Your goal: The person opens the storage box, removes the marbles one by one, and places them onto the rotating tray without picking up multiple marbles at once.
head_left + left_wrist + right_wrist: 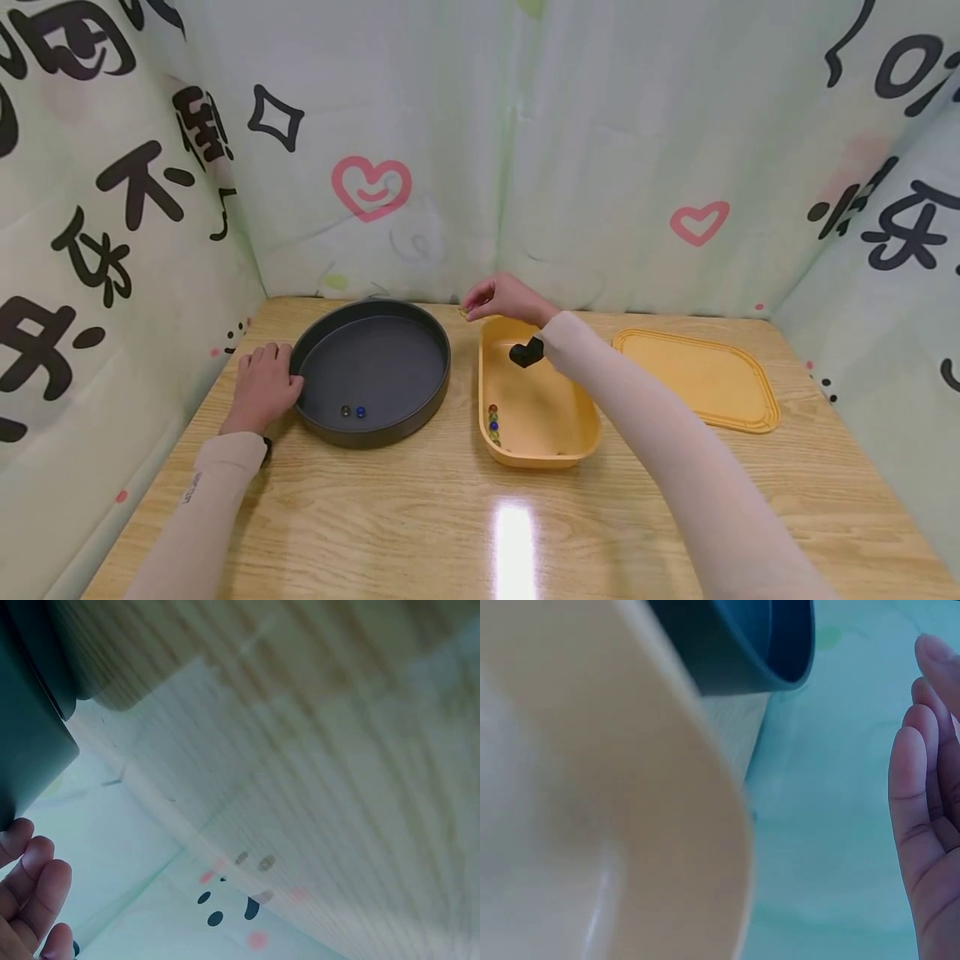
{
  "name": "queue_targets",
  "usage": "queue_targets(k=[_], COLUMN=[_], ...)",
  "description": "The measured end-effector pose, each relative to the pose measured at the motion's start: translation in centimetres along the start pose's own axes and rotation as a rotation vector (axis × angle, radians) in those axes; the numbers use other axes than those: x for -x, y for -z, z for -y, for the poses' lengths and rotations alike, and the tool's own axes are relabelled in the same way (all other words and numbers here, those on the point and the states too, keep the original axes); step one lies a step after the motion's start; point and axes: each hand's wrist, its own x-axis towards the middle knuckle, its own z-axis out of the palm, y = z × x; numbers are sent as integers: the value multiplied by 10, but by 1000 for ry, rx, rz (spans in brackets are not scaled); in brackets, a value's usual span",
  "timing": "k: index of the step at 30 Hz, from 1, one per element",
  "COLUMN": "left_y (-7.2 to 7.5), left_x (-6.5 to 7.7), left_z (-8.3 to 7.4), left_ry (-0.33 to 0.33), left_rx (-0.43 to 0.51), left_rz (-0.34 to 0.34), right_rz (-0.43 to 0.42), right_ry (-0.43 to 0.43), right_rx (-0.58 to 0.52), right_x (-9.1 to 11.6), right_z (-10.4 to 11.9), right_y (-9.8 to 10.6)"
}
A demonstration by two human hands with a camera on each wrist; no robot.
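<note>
My left hand [262, 387] holds the left side of a round dark grey pan [371, 358], thumb at the rim. In the left wrist view its fingers [46, 889] are bent beside the pan's outer wall [34, 742]. Two marbles lie in the pan: a blue marble [361, 412] and a dark brownish marble [346, 411]. My right hand [510, 298] pinches a small yellowish marble [462, 312] over the back left corner of a yellow plastic box [592, 429]. Inside the box, several coloured marbles [493, 425] line up along the left wall.
A flat yellow lid [701, 379] lies on the wooden table [360, 517] to the right of the box, partly behind my right sleeve [652, 425]. A printed curtain [450, 150] stands along the table's back edge and both sides. A narrow gap separates pan and box.
</note>
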Motion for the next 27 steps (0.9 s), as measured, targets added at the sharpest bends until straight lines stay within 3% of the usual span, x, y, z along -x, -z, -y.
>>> queue_targets(k=[13, 27], left_y=[-8, -5], left_x=[-1, -1], left_z=[5, 3], left_ry=[-5, 10], left_rx=[-4, -3], left_rz=[-12, -15], right_rz=[21, 43], right_ry=[38, 53], right_rx=[-60, -50], right_x=[-29, -62], right_z=[27, 46], right_y=[-23, -65])
